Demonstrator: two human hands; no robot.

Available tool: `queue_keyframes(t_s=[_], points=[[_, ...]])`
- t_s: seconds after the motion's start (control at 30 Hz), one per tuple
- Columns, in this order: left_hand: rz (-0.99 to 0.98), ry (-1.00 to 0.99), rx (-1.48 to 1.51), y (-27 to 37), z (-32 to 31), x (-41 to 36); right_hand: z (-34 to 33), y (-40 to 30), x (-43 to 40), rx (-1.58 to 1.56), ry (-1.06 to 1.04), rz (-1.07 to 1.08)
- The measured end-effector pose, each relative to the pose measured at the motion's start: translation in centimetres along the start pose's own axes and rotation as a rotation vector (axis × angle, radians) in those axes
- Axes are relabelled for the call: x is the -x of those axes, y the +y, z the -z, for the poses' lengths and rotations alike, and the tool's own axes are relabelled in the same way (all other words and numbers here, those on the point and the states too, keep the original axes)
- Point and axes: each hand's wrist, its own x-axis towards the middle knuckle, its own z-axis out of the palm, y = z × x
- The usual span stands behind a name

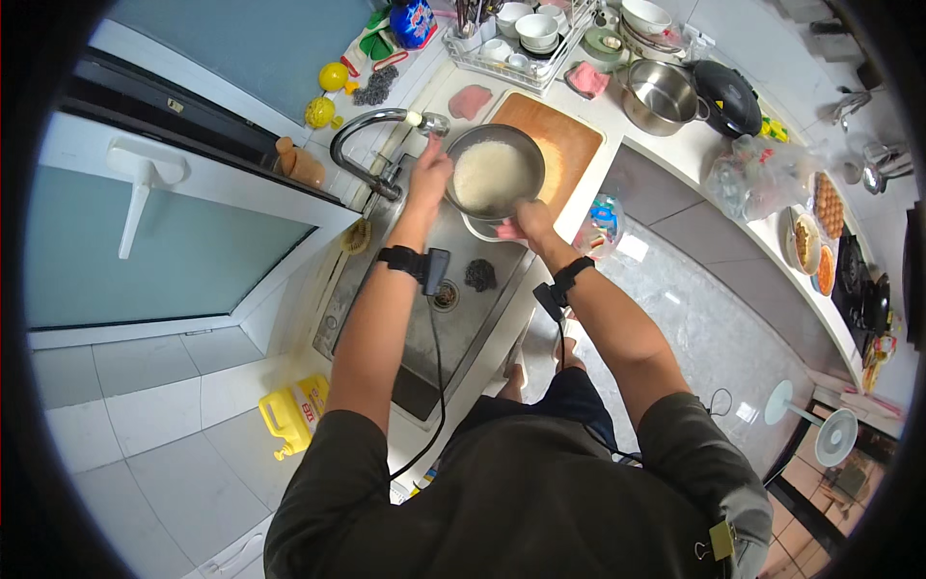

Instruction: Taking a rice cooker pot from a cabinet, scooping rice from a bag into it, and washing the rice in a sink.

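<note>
A dark round metal pot [534,170] holding whitish, cloudy contents, perhaps rice in water, is over the far end of the steel sink [412,326], beside a wooden cutting board [579,137]. My right hand [532,223] grips its near right rim. My left hand [432,170] is at its left side, fingers pointing up near the head of the curved faucet [434,124]; whether it touches the pot I cannot tell. Part of a white rim [481,230] shows under the pot. A dark scouring pad [480,275] lies in the sink near the drain [443,295].
A dish rack [535,79] with bowls stands behind the board. On the right counter are a steel pot [660,98], a black appliance [725,99], a plastic bag [759,177] and eggs [830,204]. A yellow jug [296,412] stands at left. Cables hang from both wrists.
</note>
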Motion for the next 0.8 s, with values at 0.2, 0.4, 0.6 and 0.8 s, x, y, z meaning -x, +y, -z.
queue_keyframes(t_s=[0.2,0.4,0.6,0.8], points=[[0.099,0.256,-0.293,-9.2,12.0,-6.6,-0.6,-0.9,-0.7,0.070,-0.095,-0.022],[0.011,0.522,-0.742,-8.2,10.7,-8.7,-0.5,-0.9,-0.3,0.065,-0.147,-0.069],[0.204,0.388,-0.542,-9.0,9.6,-10.1,-0.6,-1.0,0.4,-0.058,-0.115,-0.029],[0.296,0.400,-0.632,-10.0,8.1,-11.5,-1.6,-1.1,-1.5,-0.103,-0.117,-0.015]])
